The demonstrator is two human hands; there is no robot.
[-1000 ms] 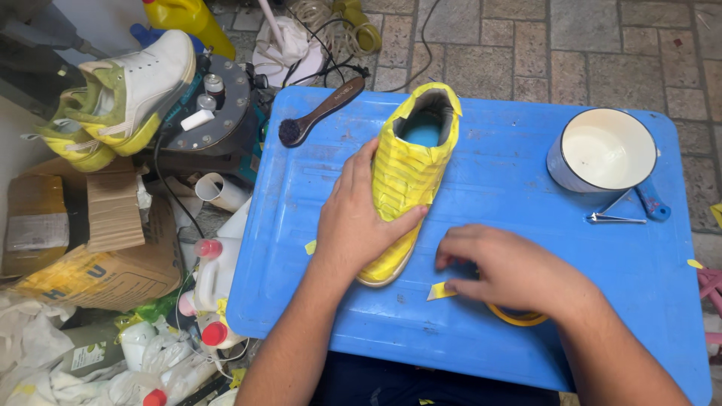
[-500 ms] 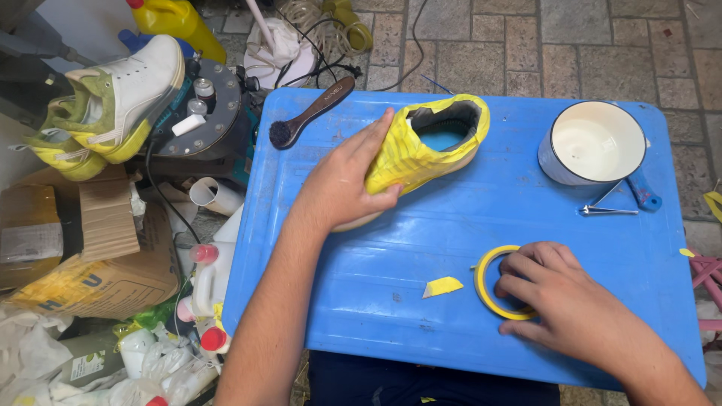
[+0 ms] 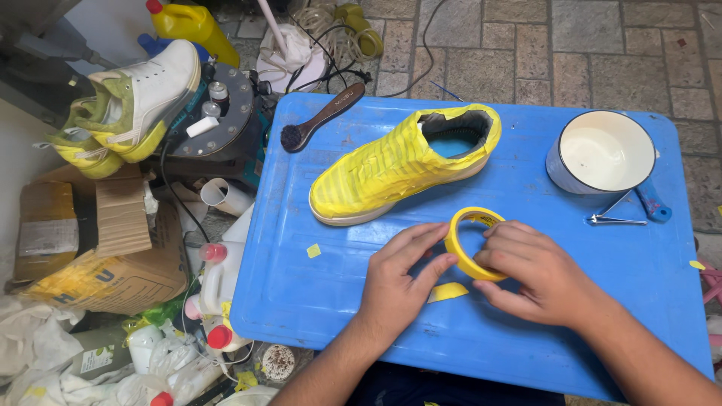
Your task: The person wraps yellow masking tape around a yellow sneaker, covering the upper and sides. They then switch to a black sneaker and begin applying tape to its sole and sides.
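Note:
A shoe (image 3: pixel 398 165) wrapped in yellow masking tape lies on its sole on the blue table (image 3: pixel 316 286), toe to the left. In front of it both my hands hold a yellow tape roll (image 3: pixel 472 242) upright on its edge. My left hand (image 3: pixel 398 282) grips the roll's left side with thumb and fingers. My right hand (image 3: pixel 538 274) grips its right side. A loose strip of yellow tape (image 3: pixel 447 292) lies on the table just under the roll, between my hands.
A brown brush (image 3: pixel 320 116) lies at the table's back left. A white bowl (image 3: pixel 602 150), a blue-handled tool (image 3: pixel 653 204) and metal clippers (image 3: pixel 615 218) sit at the right. Left of the table: a white and green shoe (image 3: pixel 139 101), cardboard boxes (image 3: pixel 98 248), bottles, a yellow jug (image 3: pixel 192 22).
My left hand has let go of the taped shoe and come down to the tape roll. My right hand has lifted the roll off the table onto its edge.

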